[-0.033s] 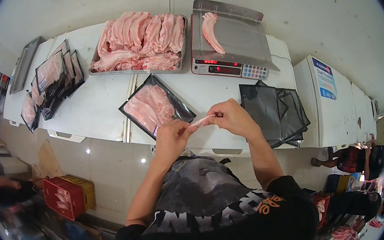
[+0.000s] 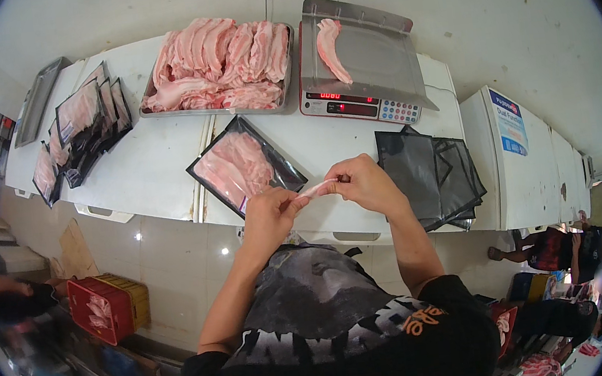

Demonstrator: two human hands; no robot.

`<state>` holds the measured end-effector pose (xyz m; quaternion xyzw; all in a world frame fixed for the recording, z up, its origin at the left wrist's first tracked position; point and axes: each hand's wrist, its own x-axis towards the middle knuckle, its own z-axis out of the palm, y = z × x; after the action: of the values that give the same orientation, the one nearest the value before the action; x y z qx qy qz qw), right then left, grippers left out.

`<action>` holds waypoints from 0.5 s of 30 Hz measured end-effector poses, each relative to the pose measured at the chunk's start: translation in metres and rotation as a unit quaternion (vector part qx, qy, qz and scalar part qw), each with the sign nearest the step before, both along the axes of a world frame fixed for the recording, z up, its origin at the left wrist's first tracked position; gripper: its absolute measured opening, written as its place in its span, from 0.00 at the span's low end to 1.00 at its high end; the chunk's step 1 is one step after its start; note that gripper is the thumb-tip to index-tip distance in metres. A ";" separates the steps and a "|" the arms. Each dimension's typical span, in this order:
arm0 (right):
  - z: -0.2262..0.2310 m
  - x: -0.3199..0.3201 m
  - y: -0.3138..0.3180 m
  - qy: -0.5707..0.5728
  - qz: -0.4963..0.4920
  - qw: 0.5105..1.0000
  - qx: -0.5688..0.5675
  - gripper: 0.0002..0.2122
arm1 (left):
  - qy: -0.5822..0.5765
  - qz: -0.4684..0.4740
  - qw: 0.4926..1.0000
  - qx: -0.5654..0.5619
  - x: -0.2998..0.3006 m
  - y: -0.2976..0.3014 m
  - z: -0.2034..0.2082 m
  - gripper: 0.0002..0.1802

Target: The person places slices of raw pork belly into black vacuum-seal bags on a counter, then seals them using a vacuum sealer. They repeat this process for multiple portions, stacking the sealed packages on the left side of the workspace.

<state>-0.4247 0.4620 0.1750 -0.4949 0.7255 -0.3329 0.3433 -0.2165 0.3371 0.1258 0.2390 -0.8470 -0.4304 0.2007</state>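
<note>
My left hand [image 2: 267,215] and my right hand [image 2: 366,186] pinch the two ends of a thin pinkish-white strip [image 2: 317,188], held over the front edge of the white counter. It looks like a sliver of meat, though its kind is hard to tell. Just beyond my left hand lies a black-edged clear pouch [image 2: 234,164] of sliced pork. Right of my right hand is a pile of flat black pouches [image 2: 419,178]. Behind them, a red-lit digital scale [image 2: 367,47] bears one pork belly strip [image 2: 331,52] on its metal pan.
A metal tray [image 2: 211,113] heaped with pork belly strips [image 2: 207,50] stands left of the scale. Farther left are several filled pouches [image 2: 81,113] and a bare metal tray [image 2: 39,103]. A red crate [image 2: 91,312] sits at lower left near a person; other people are at lower right.
</note>
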 end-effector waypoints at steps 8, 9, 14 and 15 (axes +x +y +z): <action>-0.027 -0.012 -0.013 -0.144 -0.012 0.987 -0.067 0.12 | -0.032 -0.131 0.950 0.280 -0.012 -0.006 0.020 0.16; -0.040 -0.013 -0.015 -0.260 -0.039 0.958 -0.111 0.15 | 0.011 -0.138 0.933 0.332 -0.017 -0.009 0.002 0.15; -0.065 0.012 -0.035 -0.552 -0.063 0.804 -0.214 0.26 | 0.244 0.036 0.828 0.503 -0.045 -0.010 0.000 0.13; -0.070 0.024 -0.030 -0.540 -0.052 0.813 -0.212 0.27 | 0.269 0.071 0.822 0.497 -0.047 -0.011 0.010 0.12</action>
<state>-0.4012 0.4325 0.1052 -0.2575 0.3601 -0.7095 0.5483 -0.2630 0.3265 0.1354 0.2403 -0.4117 -0.8246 0.3046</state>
